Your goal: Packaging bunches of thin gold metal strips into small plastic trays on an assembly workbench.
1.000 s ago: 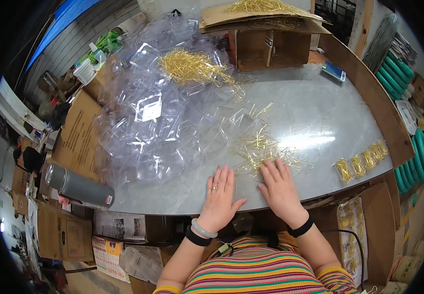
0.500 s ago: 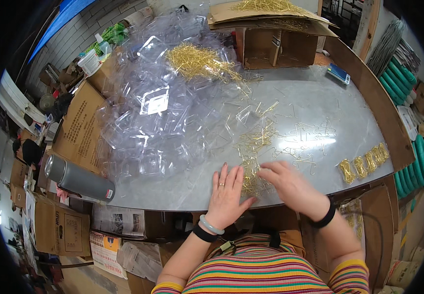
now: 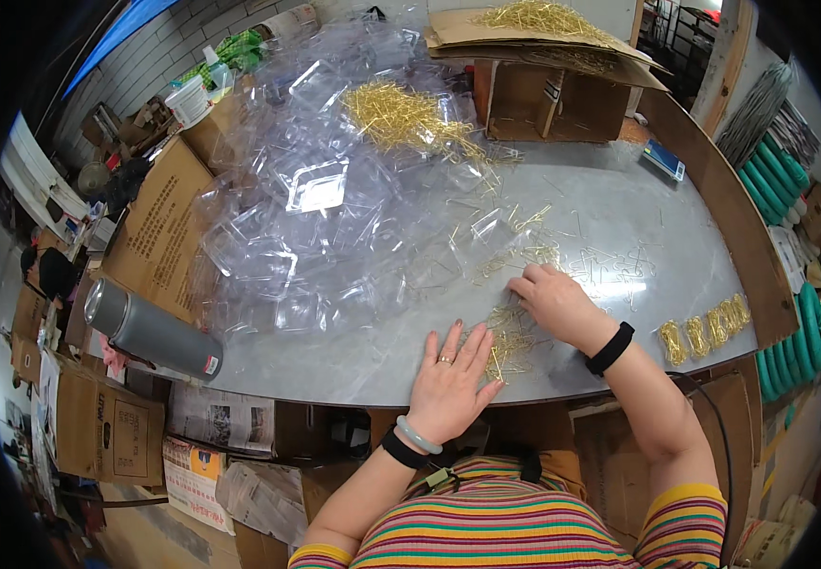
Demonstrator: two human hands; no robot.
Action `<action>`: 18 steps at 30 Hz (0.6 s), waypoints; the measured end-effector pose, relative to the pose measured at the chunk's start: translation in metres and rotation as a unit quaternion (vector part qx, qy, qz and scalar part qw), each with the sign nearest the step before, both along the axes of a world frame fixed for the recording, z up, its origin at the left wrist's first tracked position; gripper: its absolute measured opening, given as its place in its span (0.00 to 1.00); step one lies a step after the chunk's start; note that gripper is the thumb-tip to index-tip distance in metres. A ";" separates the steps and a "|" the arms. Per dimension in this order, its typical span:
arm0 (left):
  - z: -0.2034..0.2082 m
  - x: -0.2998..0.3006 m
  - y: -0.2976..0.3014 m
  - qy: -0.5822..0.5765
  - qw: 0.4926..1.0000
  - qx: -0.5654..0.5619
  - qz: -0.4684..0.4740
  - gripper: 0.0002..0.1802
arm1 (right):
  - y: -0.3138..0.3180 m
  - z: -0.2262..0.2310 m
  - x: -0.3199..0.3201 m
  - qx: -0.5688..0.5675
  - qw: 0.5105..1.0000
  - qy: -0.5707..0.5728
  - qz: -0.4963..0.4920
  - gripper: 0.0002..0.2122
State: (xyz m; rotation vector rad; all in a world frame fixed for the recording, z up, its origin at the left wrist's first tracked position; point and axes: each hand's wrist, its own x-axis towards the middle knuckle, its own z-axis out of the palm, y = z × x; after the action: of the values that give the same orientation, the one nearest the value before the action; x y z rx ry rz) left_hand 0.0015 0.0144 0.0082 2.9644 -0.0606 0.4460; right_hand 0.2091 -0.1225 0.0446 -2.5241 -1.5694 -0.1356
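Note:
My left hand (image 3: 449, 381) lies flat near the table's front edge, fingers stretched out, beside a small pile of gold wire hooks (image 3: 511, 349). Its fingertips and thumb border the pile. Farther forward and to the right, my right hand (image 3: 558, 302) is closed, fingertips bent down together among more gold hooks (image 3: 538, 254). Whatever lies under those fingertips is hidden. Thin, loose hooks (image 3: 610, 266) are scattered on the grey table to its right. Several bundles of gold hooks (image 3: 696, 336) lie in a row near the right edge.
A large heap of clear plastic boxes (image 3: 335, 228) covers the left side, topped by a gold hook pile (image 3: 401, 116). A grey bottle (image 3: 159, 332) lies at the left edge. An open cardboard box (image 3: 515, 100) stands at the back, and a blue packet (image 3: 664, 159) lies back right.
My right hand has moved forward, away from the front pile, and its fingers have bent down onto hooks farther up the table. My left hand stays flat, slightly farther right in view.

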 end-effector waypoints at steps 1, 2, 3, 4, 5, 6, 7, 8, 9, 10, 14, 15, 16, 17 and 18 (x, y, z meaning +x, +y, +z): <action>0.000 -0.001 0.000 0.003 1.000 0.001 -0.001 0.36 | 0.000 0.001 0.001 0.007 1.000 0.018 0.010 0.15; -0.001 -0.001 -0.001 0.003 1.000 0.003 -0.001 0.36 | 0.001 0.001 0.001 0.014 0.999 0.035 0.020 0.14; 0.000 -0.001 0.000 0.001 1.000 0.007 0.000 0.36 | 0.003 0.003 0.001 0.000 0.999 0.044 0.015 0.14; 0.000 0.000 0.000 -0.001 1.000 0.011 0.002 0.36 | 0.005 0.006 0.001 -0.014 0.998 0.053 0.010 0.13; 0.000 0.001 0.000 0.000 1.000 0.010 0.001 0.36 | 0.005 0.007 0.002 -0.028 0.998 0.063 0.005 0.13; 0.001 0.001 0.000 0.001 1.000 0.010 -0.001 0.36 | 0.005 0.006 0.005 0.013 0.999 -0.004 0.041 0.14; 0.001 0.002 -0.001 0.003 1.000 0.010 -0.003 0.36 | 0.004 0.004 0.007 0.054 0.993 -0.071 0.075 0.15; 0.001 0.003 -0.002 0.005 1.000 0.010 -0.005 0.36 | 0.003 0.003 0.009 0.094 0.980 -0.138 0.109 0.16; 0.001 0.003 -0.002 0.007 1.000 0.010 -0.005 0.36 | 0.003 0.005 0.005 0.084 0.981 -0.115 0.134 0.16; 0.001 0.003 -0.002 0.010 1.000 0.011 -0.005 0.36 | 0.001 0.008 -0.003 0.073 0.980 -0.091 0.159 0.17; 0.000 -0.001 -0.001 -0.012 1.000 -0.021 0.007 0.41 | -0.021 0.022 -0.040 0.031 0.998 0.050 -0.008 0.21; -0.005 -0.002 0.000 -0.027 0.999 -0.043 0.014 0.43 | -0.029 0.023 -0.052 0.046 0.998 0.030 -0.030 0.21; -0.010 -0.003 -0.001 -0.042 0.997 -0.069 0.018 0.45 | -0.041 0.020 -0.065 0.058 0.997 0.012 -0.055 0.21; -0.011 -0.002 0.000 -0.030 0.997 -0.073 0.021 0.47 | -0.048 0.017 -0.075 0.070 0.994 -0.007 -0.080 0.22; -0.011 0.001 0.000 -0.018 0.997 -0.075 0.021 0.48 | -0.053 0.012 -0.082 0.090 0.994 0.006 -0.062 0.21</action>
State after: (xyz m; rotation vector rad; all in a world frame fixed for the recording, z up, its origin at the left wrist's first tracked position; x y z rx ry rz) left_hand 0.0023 0.0141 -0.0025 2.8141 0.0313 0.4881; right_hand 0.1273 -0.1751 0.0566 -2.4748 -1.3313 -0.2643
